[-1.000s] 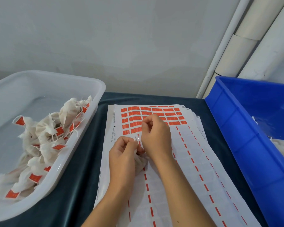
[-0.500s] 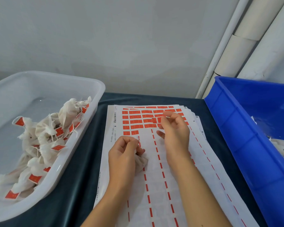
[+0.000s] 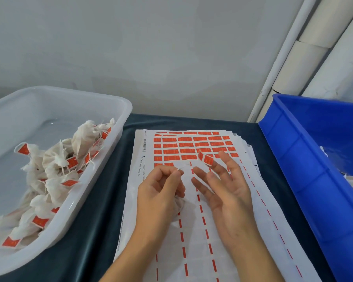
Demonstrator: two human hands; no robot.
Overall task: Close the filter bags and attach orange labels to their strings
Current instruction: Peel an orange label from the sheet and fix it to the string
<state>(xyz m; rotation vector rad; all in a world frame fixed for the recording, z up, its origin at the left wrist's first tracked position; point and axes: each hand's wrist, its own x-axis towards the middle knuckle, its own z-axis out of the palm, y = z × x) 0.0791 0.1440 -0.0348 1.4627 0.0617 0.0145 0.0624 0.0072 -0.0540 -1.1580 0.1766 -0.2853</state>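
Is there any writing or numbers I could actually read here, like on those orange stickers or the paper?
"0802-1600 14458-56", or close to it: small sideways print by a barcode on the left margin of the top label sheet; digits uncertain.
Orange labels on the sheet: faint marks, too blurred to read.
Peeled label on the right hand's fingertip: unreadable.
Labels on the filter bags in the white tray: unreadable.

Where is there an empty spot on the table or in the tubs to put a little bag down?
Free: the dark cloth strip between the white tub and the label sheets; also the tub's far end, behind the pile of labelled bags. Crowded: the sheets' middle, where the left hand holds a filter bag and the right hand carries an orange label.
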